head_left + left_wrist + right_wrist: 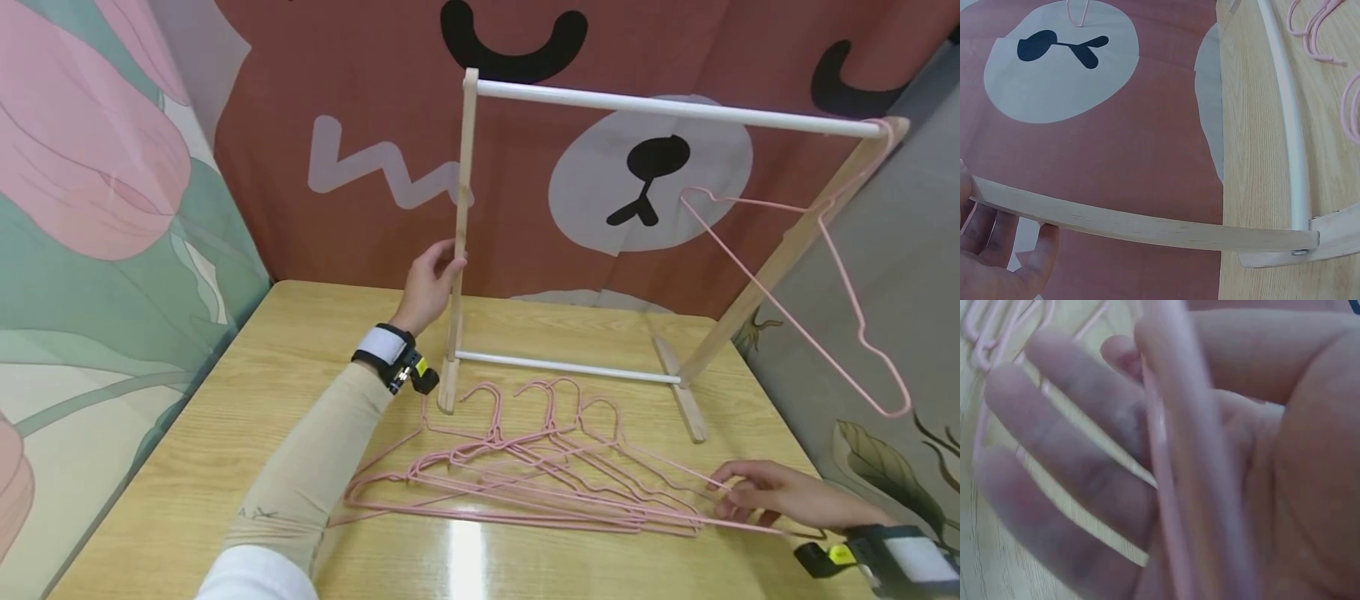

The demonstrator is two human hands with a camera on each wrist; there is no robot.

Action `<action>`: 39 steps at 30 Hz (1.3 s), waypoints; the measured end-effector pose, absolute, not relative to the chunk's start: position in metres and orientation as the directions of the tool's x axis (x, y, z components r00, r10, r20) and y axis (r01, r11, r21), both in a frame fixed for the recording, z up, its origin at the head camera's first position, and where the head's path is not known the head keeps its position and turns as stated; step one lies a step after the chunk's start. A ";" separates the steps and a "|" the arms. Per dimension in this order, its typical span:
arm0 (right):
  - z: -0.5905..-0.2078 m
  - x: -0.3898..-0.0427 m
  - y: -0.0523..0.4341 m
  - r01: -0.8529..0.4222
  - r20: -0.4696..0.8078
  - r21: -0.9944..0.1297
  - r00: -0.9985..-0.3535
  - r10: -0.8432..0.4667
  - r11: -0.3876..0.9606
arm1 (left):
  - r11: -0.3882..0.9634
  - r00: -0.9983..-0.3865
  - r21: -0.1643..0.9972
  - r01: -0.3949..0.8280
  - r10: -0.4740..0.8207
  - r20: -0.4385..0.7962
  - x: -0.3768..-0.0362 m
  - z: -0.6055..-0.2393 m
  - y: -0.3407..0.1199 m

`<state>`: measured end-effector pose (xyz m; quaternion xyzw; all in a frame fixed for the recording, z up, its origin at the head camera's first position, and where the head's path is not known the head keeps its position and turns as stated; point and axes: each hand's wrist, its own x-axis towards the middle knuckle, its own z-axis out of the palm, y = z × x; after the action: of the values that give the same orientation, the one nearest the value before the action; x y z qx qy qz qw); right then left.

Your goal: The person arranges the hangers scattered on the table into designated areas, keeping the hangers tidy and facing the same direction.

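A small wooden clothes rack (459, 250) with a white top rail (675, 106) stands at the back of the table (225, 433). My left hand (442, 268) grips its left upright at mid height; the left wrist view shows the fingers (997, 250) curled round that slat (1147, 228). Several pink wire hangers (540, 483) lie in a heap on the table in front of the rack. My right hand (753, 493) pinches the right end of one hanger in the heap; in the right wrist view the pink wire (1172, 462) runs, blurred, between thumb and fingers (1066, 462).
One pink hanger (757, 202) hangs from the rail's right end, beyond the table's right edge. A white lower rod (570, 367) joins the rack's feet. A bear-patterned cloth (645, 175) hangs close behind, and a flowered cloth (97, 208) on the left.
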<state>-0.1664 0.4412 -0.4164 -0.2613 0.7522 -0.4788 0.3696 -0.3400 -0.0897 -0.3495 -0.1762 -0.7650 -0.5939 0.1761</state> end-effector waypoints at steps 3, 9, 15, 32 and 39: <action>-0.412 -0.164 0.444 0.035 -0.330 -0.926 -0.561 -0.759 0.377 | 0.228 -0.871 0.843 0.487 0.061 0.487 -0.340 -0.350 -0.089; -0.405 -0.160 0.447 0.164 -0.347 -0.937 -0.511 -0.786 0.307 | 0.231 -0.871 0.842 0.487 0.059 0.488 -0.340 -0.350 -0.089; -0.399 -0.159 0.450 0.189 -0.322 -0.946 -0.504 -0.801 0.262 | 0.229 -0.873 0.845 0.484 0.057 0.485 -0.339 -0.349 -0.089; -0.393 -0.158 0.458 0.177 -0.204 -0.974 -0.442 -0.873 0.139 | 0.223 -0.880 0.854 0.471 0.052 0.472 -0.339 -0.350 -0.089; -0.386 -0.158 0.455 0.144 -0.184 -0.980 -0.435 -0.881 0.133 | 0.226 -0.876 0.849 0.478 0.057 0.479 -0.339 -0.350 -0.089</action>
<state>-0.1576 0.4547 -0.3863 -0.3009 0.6122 -0.5855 0.4380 -0.3390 -0.0893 -0.3504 -0.1753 -0.7627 -0.5970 0.1766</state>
